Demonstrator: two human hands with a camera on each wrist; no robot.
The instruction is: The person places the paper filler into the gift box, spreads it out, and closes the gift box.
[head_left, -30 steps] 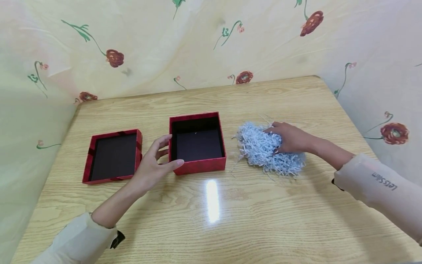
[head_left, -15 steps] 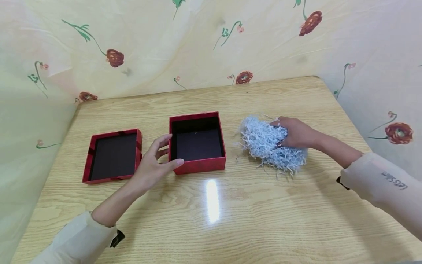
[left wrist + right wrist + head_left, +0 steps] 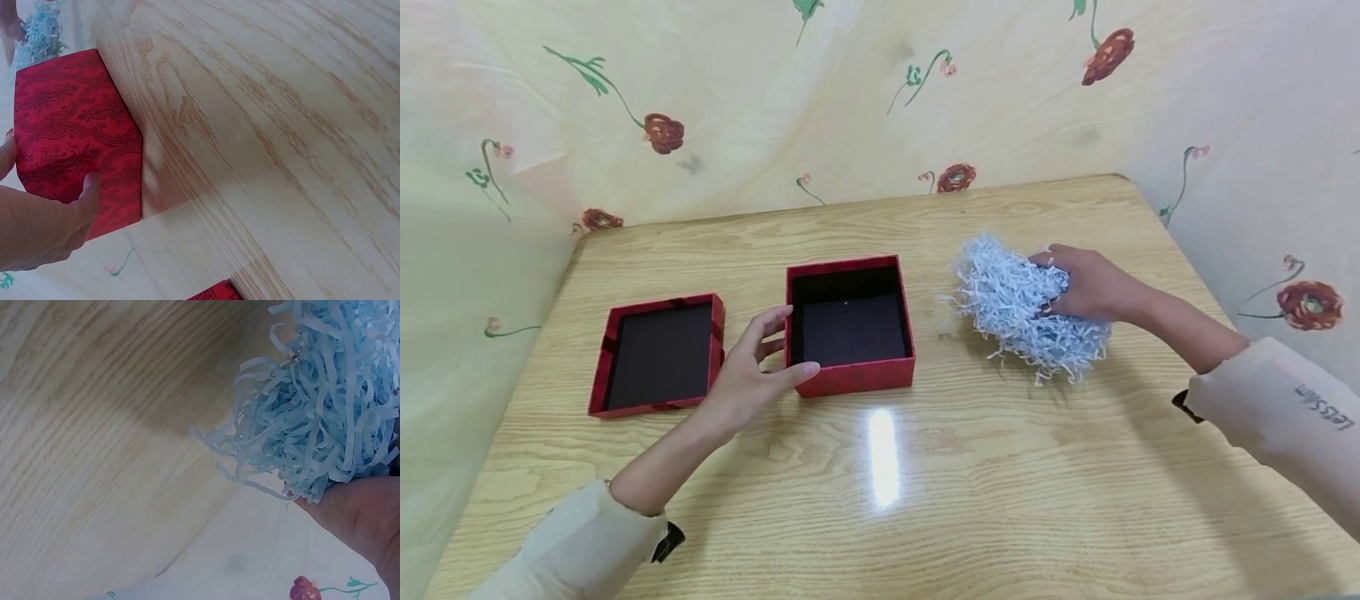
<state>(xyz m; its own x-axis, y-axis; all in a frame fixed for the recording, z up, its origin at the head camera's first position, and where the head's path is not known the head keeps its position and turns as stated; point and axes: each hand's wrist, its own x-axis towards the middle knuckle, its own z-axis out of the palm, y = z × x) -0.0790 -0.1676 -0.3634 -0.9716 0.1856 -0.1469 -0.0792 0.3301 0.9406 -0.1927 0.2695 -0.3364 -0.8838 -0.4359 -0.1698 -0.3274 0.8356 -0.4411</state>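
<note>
My left hand (image 3: 747, 367) rests at the near left corner of a square red box (image 3: 865, 377) with a black inside. Its thumb touches the patterned wall (image 3: 69, 119) in the left wrist view, and the other fingertips lie along the left side, thumb and index spread wide. My right hand (image 3: 1093, 283) grips a large tangled bundle of pale blue shredded paper (image 3: 1011, 292), just over the table on the right. The fingers on it are partly buried among the strands. In the right wrist view, loose curls of shredded paper (image 3: 319, 406) hang off the bundle.
A shallow red box lid (image 3: 658, 354) lies on the left with its black inside up. Everything stands on a light wooden table (image 3: 1000, 500). Behind and at both sides hangs a pale cloth (image 3: 730, 100) printed with red flowers.
The right hand has lifted the shredded paper and moved it slightly back and to the right. The left hand, box and lid have stayed in place.
</note>
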